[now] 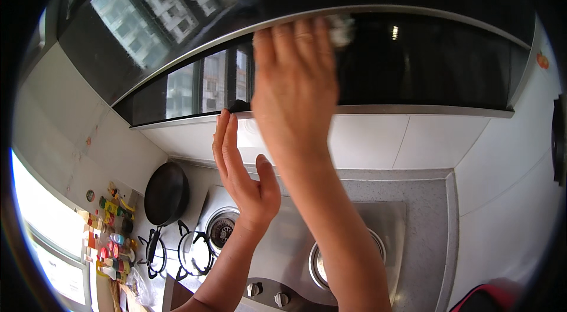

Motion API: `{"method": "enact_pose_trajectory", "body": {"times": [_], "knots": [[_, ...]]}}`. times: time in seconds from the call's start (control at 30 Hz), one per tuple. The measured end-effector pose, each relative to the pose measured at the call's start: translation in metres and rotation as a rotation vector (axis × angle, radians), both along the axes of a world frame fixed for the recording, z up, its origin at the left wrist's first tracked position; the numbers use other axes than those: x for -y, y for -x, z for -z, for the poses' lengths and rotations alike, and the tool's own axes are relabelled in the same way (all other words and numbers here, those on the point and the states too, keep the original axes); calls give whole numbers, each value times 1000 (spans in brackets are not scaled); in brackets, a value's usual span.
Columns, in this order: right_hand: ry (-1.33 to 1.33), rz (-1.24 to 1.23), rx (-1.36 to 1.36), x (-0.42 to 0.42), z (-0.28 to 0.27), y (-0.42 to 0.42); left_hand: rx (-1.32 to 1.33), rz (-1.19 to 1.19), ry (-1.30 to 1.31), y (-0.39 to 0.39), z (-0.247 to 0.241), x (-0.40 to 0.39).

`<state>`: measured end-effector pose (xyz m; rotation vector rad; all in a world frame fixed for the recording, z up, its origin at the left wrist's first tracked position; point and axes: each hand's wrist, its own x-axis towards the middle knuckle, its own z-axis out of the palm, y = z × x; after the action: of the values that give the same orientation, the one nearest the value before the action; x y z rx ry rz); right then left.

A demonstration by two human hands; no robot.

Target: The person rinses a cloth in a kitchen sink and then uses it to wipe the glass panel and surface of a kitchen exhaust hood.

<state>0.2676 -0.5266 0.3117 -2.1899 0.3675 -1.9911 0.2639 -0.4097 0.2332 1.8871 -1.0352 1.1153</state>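
My right hand (294, 81) lies flat, fingers up, against the glossy black panel (412, 64) of the range hood, its fingertips at the metal trim. A pale, blurred thing (340, 31), perhaps a cloth, shows beside those fingertips; whether the hand holds it cannot be told. Lower and to the left, my left hand (248, 179) is raised with thumb and fingers apart, holding nothing, its fingertips near the hood's lower metal edge (421, 110). Beneath both forearms is a stainless steel gas hob (288, 232).
A black frying pan (166, 193) leans at the left wall, near two black pan supports (195, 253). Several bottles and jars (115, 245) stand by the window. Control knobs (281, 298) are at the hob's front. White tiled walls (500, 179) enclose the counter.
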Motion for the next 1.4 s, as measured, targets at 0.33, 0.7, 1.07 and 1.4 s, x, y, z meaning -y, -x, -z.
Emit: {"method": "enact_pose_trajectory", "body": {"times": [0.33,0.7,1.07,1.4], "knots": [[10,269,-202,57,32,72,-156,63,69,-2,-15,-54],[27,306,-159,-10,2,-5,-328,-6,182,-37,-11,-129],[11,201,-157,-129,-5,-104,-374,-82,304,-90,-21,-219],[182,-137,-268,-270,14,-212,-404,-168,371,-126,-24,-314]]}}
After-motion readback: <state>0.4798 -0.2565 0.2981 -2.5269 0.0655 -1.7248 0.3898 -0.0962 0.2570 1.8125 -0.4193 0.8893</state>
